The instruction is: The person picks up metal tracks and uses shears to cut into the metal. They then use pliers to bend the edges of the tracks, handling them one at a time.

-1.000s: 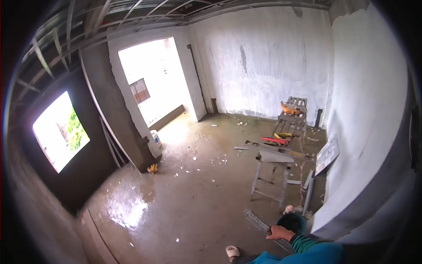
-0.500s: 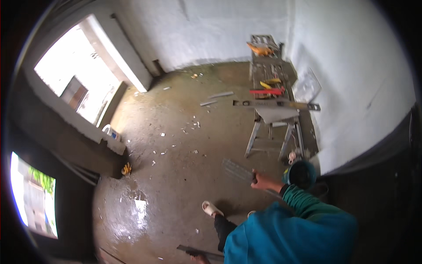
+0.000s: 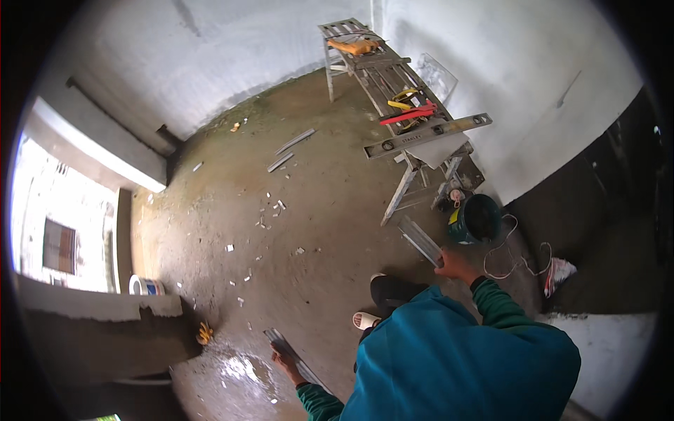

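Your right hand (image 3: 456, 266) is curled around a grey metal strip (image 3: 419, 237), and your left hand (image 3: 284, 363) looks wrapped around a second metal strip (image 3: 309, 372) — in both, the fingers are apart only by about the strip's width, though the undersides of the grips are hidden. The right strip points away from you, just beside the dark green bucket (image 3: 459, 229); the left one hangs low on your other side, over the wet-looking floor (image 3: 337, 281).

Both look like thin, ribbed metal: probably light, stiff along their length, easily dented or twisted if squeezed hard. Expect the edges to be sharp on bare skin, and slick if damp. Take hold across the flat sides, nearer the middle for balance — clear of the cut ends.

Farther out, two loose strips (image 3: 295, 142) lie on the floor ahead. To their right stands the slatted bench (image 3: 382, 83), with a spirit level (image 3: 428, 137) across its near end, a red-handled tool (image 3: 411, 114) behind that, and an orange tool (image 3: 357, 47) at the far end.
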`<state>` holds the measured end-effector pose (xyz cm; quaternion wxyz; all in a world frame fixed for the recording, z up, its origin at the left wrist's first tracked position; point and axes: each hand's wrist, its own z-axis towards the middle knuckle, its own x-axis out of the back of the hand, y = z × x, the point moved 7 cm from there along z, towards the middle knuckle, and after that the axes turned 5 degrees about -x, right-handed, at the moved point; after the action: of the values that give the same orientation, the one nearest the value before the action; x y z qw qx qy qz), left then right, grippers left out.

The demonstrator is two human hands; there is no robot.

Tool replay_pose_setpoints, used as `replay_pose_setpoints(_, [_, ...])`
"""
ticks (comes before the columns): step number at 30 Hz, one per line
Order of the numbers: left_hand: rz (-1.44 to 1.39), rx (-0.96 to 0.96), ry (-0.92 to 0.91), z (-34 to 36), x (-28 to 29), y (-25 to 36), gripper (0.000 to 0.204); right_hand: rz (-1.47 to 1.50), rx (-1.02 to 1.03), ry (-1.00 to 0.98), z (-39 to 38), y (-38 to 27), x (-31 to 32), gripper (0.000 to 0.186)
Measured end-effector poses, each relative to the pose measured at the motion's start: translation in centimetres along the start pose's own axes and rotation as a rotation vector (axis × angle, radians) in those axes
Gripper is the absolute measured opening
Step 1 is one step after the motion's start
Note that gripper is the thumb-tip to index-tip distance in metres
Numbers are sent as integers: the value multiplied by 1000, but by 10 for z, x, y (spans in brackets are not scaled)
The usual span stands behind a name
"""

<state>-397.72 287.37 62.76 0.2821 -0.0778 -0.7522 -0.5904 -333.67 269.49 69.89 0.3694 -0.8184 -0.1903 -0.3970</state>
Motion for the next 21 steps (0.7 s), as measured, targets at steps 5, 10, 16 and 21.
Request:
replay_pose_setpoints(5, [-32, -117, -210, 90, -51, 92, 64, 59, -115, -101, 24, -22, -34, 48])
replay_pose_setpoints(10, [-20, -207, -228, 154, -97, 106, 58, 277, -141, -111, 105, -69, -64, 44])
replay_pose_setpoints(16, [14, -352, -311, 217, -148, 193, 67, 235, -155, 73, 149, -147, 7, 42])
replay_pose_setpoints(21, [-361, -106, -379, 289, -227, 205, 46, 326, -328, 183, 146, -138, 44, 50])
